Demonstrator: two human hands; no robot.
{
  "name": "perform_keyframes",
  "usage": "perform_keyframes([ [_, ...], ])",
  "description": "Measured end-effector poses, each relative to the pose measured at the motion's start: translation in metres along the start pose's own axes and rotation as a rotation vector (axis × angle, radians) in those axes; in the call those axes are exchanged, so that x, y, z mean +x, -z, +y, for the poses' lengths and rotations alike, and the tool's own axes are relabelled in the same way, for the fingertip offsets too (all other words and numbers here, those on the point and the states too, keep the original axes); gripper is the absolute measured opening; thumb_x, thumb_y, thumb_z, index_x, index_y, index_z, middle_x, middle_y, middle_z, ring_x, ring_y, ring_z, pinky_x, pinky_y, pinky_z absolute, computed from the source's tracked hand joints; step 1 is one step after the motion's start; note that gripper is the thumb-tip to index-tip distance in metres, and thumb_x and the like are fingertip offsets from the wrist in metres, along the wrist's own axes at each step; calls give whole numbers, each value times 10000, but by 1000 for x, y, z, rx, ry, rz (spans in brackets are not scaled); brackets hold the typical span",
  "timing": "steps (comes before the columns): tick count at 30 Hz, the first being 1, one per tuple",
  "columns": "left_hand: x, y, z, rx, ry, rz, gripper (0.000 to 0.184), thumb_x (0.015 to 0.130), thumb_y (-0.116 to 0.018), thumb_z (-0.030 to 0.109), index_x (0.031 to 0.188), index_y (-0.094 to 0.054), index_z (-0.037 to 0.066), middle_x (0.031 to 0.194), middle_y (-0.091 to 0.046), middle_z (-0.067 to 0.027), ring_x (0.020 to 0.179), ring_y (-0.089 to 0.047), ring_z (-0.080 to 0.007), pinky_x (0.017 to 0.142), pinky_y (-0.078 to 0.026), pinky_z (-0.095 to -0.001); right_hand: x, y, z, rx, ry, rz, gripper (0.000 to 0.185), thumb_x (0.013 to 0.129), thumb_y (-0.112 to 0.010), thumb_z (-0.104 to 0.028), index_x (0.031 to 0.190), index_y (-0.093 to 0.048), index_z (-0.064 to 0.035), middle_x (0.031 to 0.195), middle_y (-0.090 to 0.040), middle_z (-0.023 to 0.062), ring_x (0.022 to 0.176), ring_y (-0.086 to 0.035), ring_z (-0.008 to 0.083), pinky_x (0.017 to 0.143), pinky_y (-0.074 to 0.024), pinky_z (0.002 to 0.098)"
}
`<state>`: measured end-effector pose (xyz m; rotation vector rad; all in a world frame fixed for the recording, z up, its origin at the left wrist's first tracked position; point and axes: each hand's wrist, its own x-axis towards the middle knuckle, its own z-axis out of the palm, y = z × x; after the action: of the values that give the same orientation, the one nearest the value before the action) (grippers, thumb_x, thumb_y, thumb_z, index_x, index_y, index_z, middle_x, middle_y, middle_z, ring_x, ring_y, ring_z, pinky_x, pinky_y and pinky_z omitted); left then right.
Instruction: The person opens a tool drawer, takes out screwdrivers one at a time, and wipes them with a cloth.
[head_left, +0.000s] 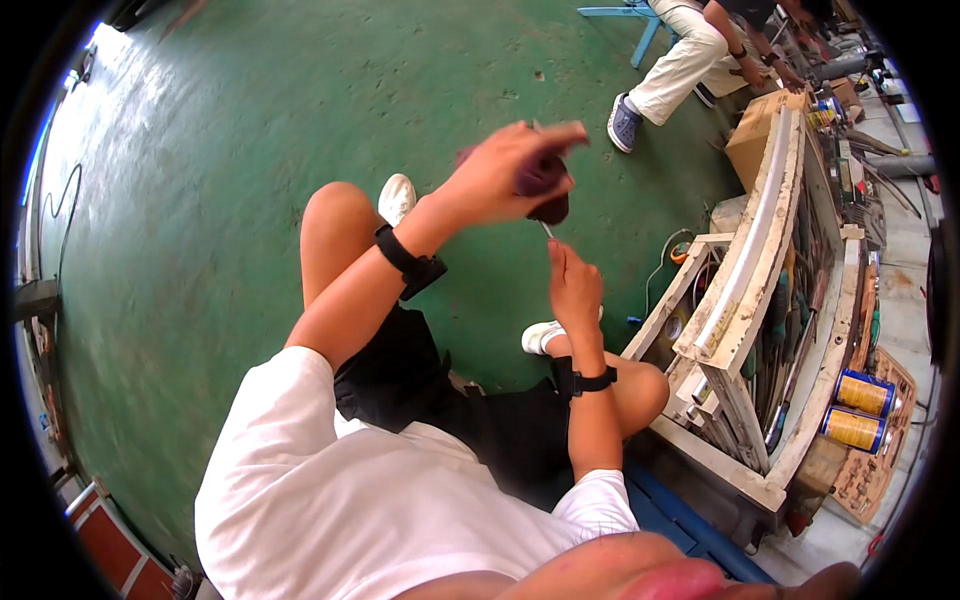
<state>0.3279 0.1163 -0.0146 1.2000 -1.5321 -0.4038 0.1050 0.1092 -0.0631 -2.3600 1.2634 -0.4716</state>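
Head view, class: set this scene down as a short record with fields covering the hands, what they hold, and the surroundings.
Left hand: raised, gripping a dark maroon item
Right hand: below it, holding a thin rod
Rod and item: rod points up toward the item; contact unclear
Blur: left hand and item; item's exact kind unclear
Wrists: black band on each
Floor: green
Right side: pale frame with tools; two yellow-and-blue cans
Upper right: another person, partly visible

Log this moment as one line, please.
left hand: holding maroon cloth, blurred | right hand: holding thin metal rod | rod's upper end: at cloth, contact unclear | person's right: tool rack
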Motion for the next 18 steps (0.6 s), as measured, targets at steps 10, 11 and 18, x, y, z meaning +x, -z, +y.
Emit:
perform_keyframes([
  [10, -30, 0, -31, 415, -213, -543, 736, 700, -754, 115, 1400, -532, 169, 1212, -641, -131, 1222, -562, -313, 1082, -396, -460, -5, 1, 13, -243, -15, -34, 416, 1045, -463, -405, 842, -628, -82, 637, -635, 222, 641, -642, 467, 561, -496, 549],
  [11, -29, -1, -35, 474, -177, -550, 713, 694, -752, 101, 1372, -540, 156, 1184, -646, -134, 1187, -581, -316, 1035, -428, -466, -6, 1, 12, -246, 11, -44, 416, 1044, -464, -406, 843, -629, -82, 633, -635, 219, 633, -640, 465, 560, -497, 543],
  [18, -28, -20, -35, 366, -32, -754, 560, 676, -739, 44, 1205, -564, 98, 960, -636, -115, 936, -644, -343, 749, -503, -487, -14, 0, 17, -208, 50, -100, 348, 1029, -489, -346, 850, -622, -80, 658, -645, 212, 655, -641, 458, 590, -500, 539],
])
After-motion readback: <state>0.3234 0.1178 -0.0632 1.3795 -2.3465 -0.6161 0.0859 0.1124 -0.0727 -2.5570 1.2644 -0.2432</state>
